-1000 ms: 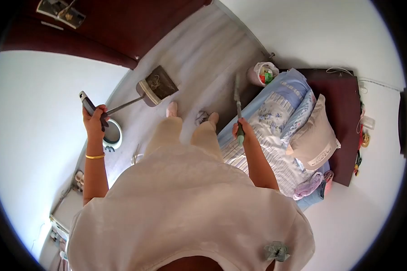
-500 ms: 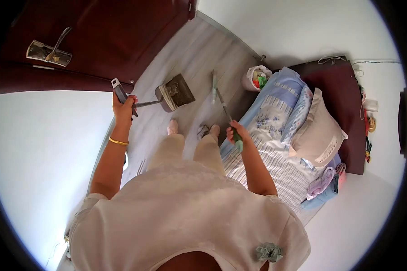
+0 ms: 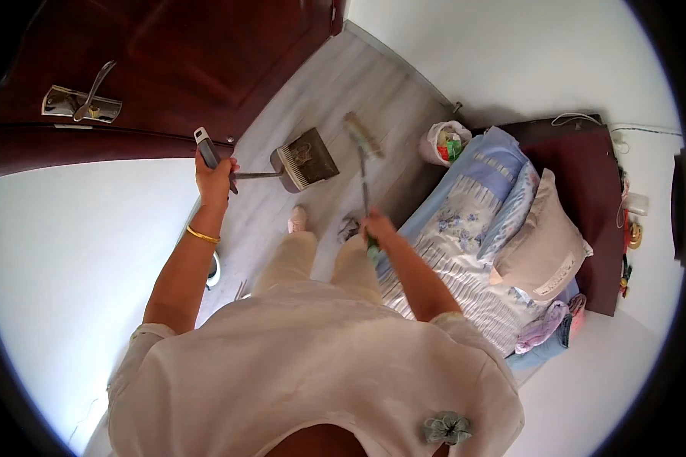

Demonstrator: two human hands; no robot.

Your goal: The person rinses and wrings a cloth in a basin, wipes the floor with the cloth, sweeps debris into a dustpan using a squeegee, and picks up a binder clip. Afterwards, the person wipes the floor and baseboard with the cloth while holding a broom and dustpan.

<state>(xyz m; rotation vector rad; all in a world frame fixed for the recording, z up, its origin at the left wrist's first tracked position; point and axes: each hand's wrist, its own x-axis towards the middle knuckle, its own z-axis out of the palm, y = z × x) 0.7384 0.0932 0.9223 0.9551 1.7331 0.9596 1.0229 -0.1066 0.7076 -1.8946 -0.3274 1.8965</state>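
Note:
My left hand (image 3: pixel 216 181) is wrapped round the grey handle of a long-handled dustpan (image 3: pixel 324 158). The pan sits low over the floor in front of my feet, with a pale comb-like row of teeth along its near side and some debris inside. In my right hand (image 3: pixel 379 227) is the green grip of a broom (image 3: pixel 364 183), fingers closed on it and slightly blurred. The broom's head, smeared by motion, is by the floor just right of the dustpan. A dark crumpled cloth-like thing (image 3: pixel 348 228) lies at my right foot.
A dark red door (image 3: pixel 175 68) with a metal handle stands at the upper left. To the right is a bed with a striped cover (image 3: pixel 465 289) and a beige pillow (image 3: pixel 545 244). A lined waste bin (image 3: pixel 432 145) stands between bed and wall.
My right hand has moved left and nearer my body. The broom's head has turned and swung slightly. My left hand keeps its hold on the dustpan, while the whole view has shifted a little.

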